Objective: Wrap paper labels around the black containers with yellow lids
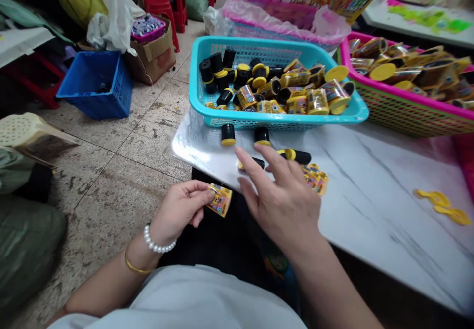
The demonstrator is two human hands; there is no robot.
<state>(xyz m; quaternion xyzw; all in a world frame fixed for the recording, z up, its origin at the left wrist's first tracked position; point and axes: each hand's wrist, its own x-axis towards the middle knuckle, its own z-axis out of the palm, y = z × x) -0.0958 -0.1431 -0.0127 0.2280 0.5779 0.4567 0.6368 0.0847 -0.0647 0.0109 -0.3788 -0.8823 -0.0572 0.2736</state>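
Between its thumb and fingers, my left hand [185, 203] pinches a small yellow printed label [221, 201] just off the table's edge. My right hand [283, 191] hovers over the table corner with its fingers apart, and nothing shows in it. Close to its fingertips lies a black cylinder [258, 162], partly covered by the fingers. Two more black cylinders with yellow rims, one [228, 134] on the left and one [261, 135] on the right, stand by the basket. Behind the right hand lie a black-and-yellow cylinder [300, 157] and a pile of printed labels [315, 178].
A turquoise basket [259, 121] holds black cylinders and yellow-wrapped ones. Beside it stands a pink-and-yellow basket [407, 107] full of wrapped pieces. Yellow strips [442, 206] lie on the marbled table [385, 210]. A blue crate [98, 85] and a cardboard box [155, 57] are on the floor.
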